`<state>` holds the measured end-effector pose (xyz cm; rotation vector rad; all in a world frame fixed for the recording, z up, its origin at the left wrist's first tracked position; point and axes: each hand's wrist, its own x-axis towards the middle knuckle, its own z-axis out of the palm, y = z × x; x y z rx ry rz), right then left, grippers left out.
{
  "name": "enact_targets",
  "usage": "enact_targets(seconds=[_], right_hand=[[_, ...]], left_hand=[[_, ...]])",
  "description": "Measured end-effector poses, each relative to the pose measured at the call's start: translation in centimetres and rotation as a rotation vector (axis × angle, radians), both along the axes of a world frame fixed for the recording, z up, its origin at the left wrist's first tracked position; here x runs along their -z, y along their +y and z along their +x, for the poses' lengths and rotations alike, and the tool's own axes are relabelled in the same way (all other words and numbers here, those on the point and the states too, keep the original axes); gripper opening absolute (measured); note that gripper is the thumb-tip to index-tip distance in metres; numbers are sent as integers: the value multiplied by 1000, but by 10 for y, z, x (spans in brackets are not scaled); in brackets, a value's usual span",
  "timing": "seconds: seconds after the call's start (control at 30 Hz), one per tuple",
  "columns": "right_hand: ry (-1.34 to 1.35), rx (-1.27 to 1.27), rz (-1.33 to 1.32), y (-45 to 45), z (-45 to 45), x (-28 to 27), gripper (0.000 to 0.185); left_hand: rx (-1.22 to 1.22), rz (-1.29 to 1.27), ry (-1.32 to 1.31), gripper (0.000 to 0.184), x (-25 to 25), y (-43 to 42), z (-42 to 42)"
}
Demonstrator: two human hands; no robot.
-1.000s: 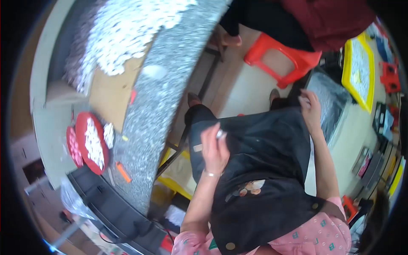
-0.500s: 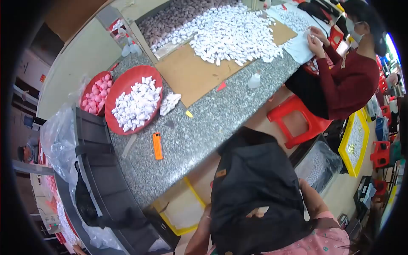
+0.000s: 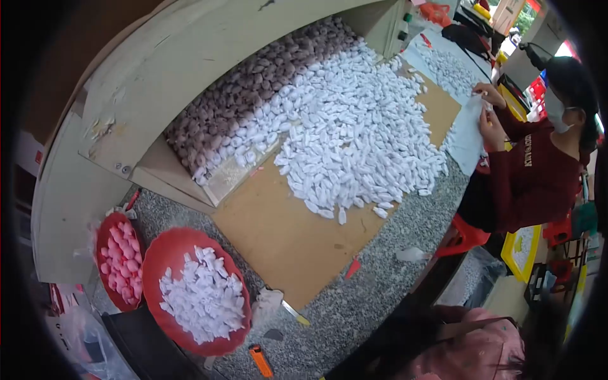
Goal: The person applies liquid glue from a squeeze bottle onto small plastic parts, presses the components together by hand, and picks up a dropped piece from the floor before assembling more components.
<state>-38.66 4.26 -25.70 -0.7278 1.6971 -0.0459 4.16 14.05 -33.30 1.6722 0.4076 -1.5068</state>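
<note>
Both forearms have left the view since the earlier frame; I cannot tell whether the hands are spread or pinching. White pieces (image 3: 204, 297) lie in the red bowl (image 3: 166, 256) at seven o'clock; a larger heap (image 3: 364, 152) sits loose toward one, the finished share unclear.

A speckled grey counter (image 3: 380, 278) stretches before the co-worker's hands (image 3: 491, 132), a pale cabinet (image 3: 209, 57) rises across it from them, a red stool (image 3: 467, 237) and light floor (image 3: 510, 291) lie lower, and daylight with greenery (image 3: 525, 19) shows beyond.
</note>
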Motion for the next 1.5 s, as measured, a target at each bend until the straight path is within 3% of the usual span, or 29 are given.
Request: enact_targets(seconds=[0.23, 0.37, 0.47, 0.5, 0.57, 0.67, 0.73, 0.77, 0.87, 0.9, 0.93, 0.97, 1.03, 1.13, 1.23, 1.33, 1.5], right_hand=[[-485, 108, -119, -46, 7, 25, 75], [-1159, 322, 48, -65, -1, 38, 79], [-1521, 287, 171, -68, -16, 31, 81], [-1417, 255, 160, -72, -20, 14, 82], [-948, 155, 46, -77, -11, -52, 70], [-362, -184, -606, -79, 19, -79, 49], [-330, -120, -746, -91, 17, -120, 40], [-307, -68, -817, -94, 14, -132, 37], [260, -390, -806, -95, -5, -103, 36], [195, -297, -792, -87, -1, -77, 38], [251, -278, -1017, -76, 4, -74, 45], [232, -250, -1055, -73, 12, -90, 46], [100, -112, -1261, -61, 32, -118, 39], [-433, -43, -1363, -41, 60, -156, 21], [-611, -360, -1341, -25, 80, -175, 25], [-763, -378, -1204, -18, 98, -174, 28], [-800, -506, -1253, -9, 109, -154, 38]], left_hand=[[4, -131, -99, 18, -53, 58, -24], [-4, -179, -180, 18, -93, 82, -33], [-1, -217, -276, 19, -121, 99, -34], [-3, -237, -312, 19, -130, 100, -31], [-22, -271, -375, 19, -147, 96, -26], [-19, -319, -581, 19, -164, 90, -14], [101, -392, -863, 20, -152, 98, 8], [141, -304, -964, 20, -168, 95, 0], [310, -231, -1551, 25, -189, 95, -26], [292, -296, -1558, 27, -194, 91, -38], [283, -354, -1558, 31, -203, 87, -46], [340, -383, -1470, 28, -214, 82, -46], [559, -723, -1336, 26, -224, 53, -49], [855, -1152, -1064, 22, -242, 11, -61], [853, -935, -835, 20, -280, -22, -109], [801, -887, -682, 24, -288, -36, -125], [705, -961, -442, 32, -285, -42, -137]])
